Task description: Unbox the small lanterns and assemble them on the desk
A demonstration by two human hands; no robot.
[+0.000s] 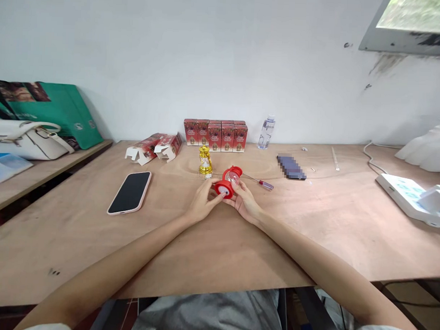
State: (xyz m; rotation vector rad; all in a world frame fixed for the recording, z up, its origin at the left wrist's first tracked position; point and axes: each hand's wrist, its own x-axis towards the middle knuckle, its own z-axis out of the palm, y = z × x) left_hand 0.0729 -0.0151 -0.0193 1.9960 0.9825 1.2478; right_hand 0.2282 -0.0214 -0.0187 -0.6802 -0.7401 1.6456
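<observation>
Between both hands, just above the table, is a small red lantern [224,186] with a clear globe, tilted so its round base faces me. My left hand [203,202] grips the base, its thumb on the pale underside. Around the globe and side closes my right hand [244,200], thumb against the clear part. A gold lantern [205,160] of similar shape stands upright just beyond my left hand. Past my right hand lies a screwdriver [265,185] with a dark red and clear handle, its shaft pointing toward the red lantern.
Several red boxes [221,137] stand by the wall, with opened boxes [153,148] to their left. A bottle [267,133], a dark phone [291,167] and a power strip [406,195] are rightward. Leftward lie a pink-edged phone [130,193] and a white handbag [29,139].
</observation>
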